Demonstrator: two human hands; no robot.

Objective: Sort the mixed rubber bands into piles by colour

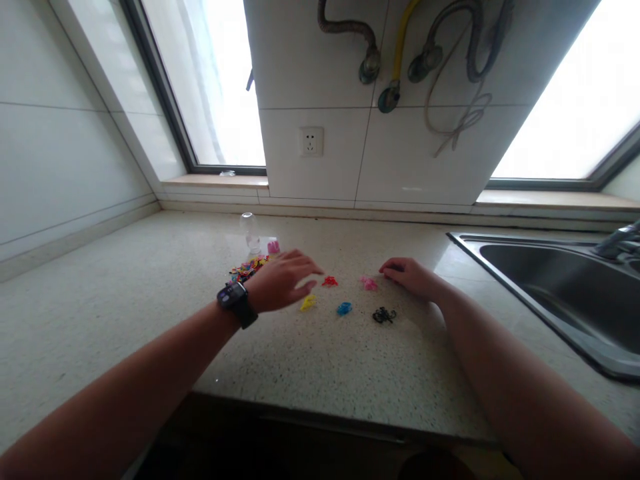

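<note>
The left hand [283, 280] hangs low over the counter [150, 300], fingers spread loose and holding nothing, just beside the red bits [329, 281] and above the yellow bits [308, 303]. The right hand [410, 275] rests flat with its fingers close together near the pink bits [369, 283]; I cannot tell if it pinches anything. A blue bit [344, 308] and black bits [384, 315] lie a little nearer, each color apart. Behind the left wrist sits the mixed pile [247, 269], with a clear jar [250, 232] beyond it. These bits look tiny and light, so a sweeping sleeve or wrist could push the small heaps together. A quick flick could also send some sliding toward the sink [560, 287] or off the front edge. The watch [235, 301] might drag through the pile.
</note>
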